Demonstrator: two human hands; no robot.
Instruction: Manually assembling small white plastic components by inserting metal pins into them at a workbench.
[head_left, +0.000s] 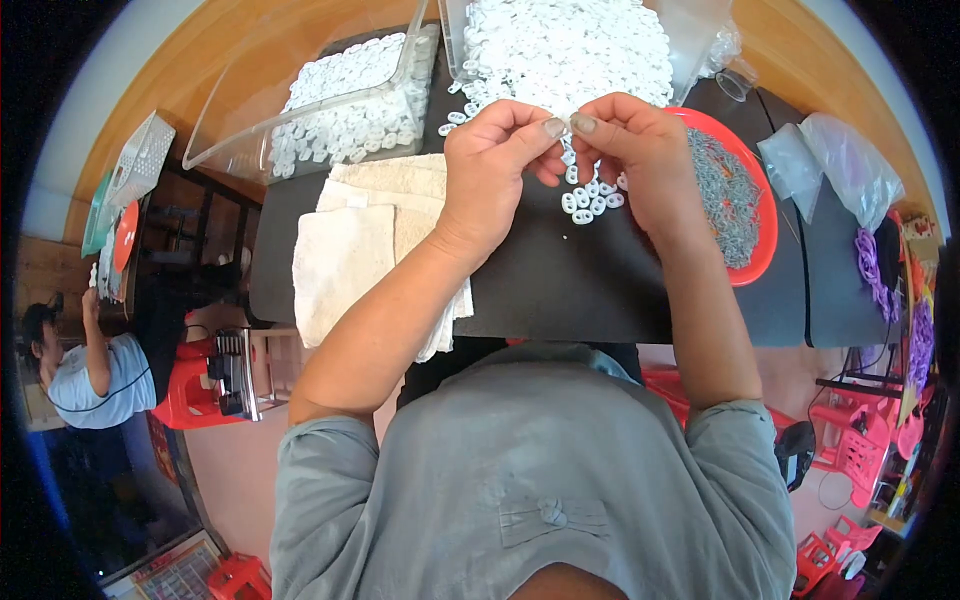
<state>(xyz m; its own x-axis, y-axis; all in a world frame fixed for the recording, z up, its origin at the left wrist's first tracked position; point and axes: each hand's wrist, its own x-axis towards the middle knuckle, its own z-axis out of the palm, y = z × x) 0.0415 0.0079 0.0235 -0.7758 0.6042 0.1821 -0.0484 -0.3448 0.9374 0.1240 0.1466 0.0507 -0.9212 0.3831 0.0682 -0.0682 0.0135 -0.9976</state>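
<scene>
My left hand (492, 165) and my right hand (640, 150) meet above the dark table (560, 290). Thumb and fingers of each are pinched together, tip close to tip. Whatever lies between the fingertips is too small and hidden to name. Just below them is a loose cluster of small white oval pieces with two holes (592, 200). Beyond the hands, a heap of the same white pieces (565, 50) fills a clear plastic bin. Right of my right hand stands a red basin (765, 215) holding many small grey metal parts (728, 190).
Folded cream towels (345, 260) lie left of my left forearm. Behind them stands a clear bin (235, 140) with more white pieces. Plastic bags (848, 165) and purple cord (875, 270) lie at the right. A co-worker (100, 375) sits far left; red stools (200, 385) stand around.
</scene>
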